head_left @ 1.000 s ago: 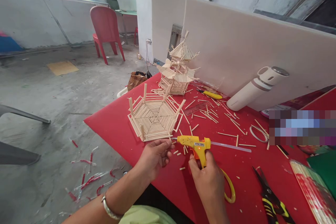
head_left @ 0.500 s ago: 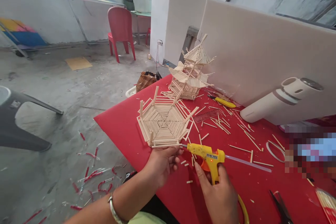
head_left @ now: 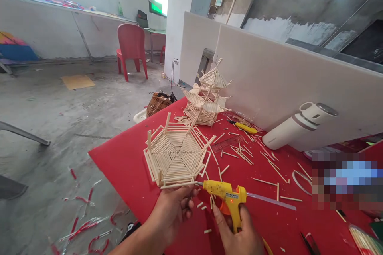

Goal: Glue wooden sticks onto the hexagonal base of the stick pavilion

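A flat hexagonal base of thin wooden sticks (head_left: 176, 156) lies on the red table (head_left: 125, 163). My left hand (head_left: 172, 215) pinches a single stick (head_left: 178, 185) against the base's near edge. My right hand (head_left: 239, 235) grips a yellow glue gun (head_left: 226, 196) by its handle. Its nozzle points left and touches the right end of that stick. A clear glue stick pokes out of the gun's back. Behind the base stands a tiered pagoda of sticks (head_left: 206, 95).
Loose sticks (head_left: 248, 153) litter the table. A white bottle (head_left: 295, 127) leans on white boards (head_left: 284, 75) at the back. A yellow cutter (head_left: 243, 126) lies near the pagoda, black pliers (head_left: 311, 243) at the lower right. A red chair (head_left: 131, 50) stands on the concrete floor.
The view has tilted up and shifted, so hands and table sit lower in frame. Both hands keep their grips, with the gun's nozzle still at the stick's end.
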Demonstrator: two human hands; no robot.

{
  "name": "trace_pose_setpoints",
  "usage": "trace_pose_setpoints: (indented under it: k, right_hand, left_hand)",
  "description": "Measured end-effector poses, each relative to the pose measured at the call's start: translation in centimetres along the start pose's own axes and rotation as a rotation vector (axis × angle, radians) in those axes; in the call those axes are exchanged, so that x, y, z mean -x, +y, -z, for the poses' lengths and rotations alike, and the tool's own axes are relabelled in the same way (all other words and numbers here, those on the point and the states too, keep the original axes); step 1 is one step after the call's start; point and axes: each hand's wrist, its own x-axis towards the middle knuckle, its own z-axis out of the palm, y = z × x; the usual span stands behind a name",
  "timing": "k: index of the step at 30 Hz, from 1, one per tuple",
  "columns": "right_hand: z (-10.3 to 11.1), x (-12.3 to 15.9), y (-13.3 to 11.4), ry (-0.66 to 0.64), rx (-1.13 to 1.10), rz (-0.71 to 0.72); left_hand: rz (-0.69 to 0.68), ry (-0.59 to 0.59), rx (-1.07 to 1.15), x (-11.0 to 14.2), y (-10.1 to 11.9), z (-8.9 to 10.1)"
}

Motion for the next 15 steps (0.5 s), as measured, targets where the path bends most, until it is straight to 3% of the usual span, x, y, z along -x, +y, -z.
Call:
trace_pose_setpoints:
  k: [15]
  right_hand:
    - [0.36,-0.11,-0.45,-0.105,-0.056,0.002]
  left_hand:
    - [-0.033,-0.048,-0.033,0.38,-0.10,-0.19]
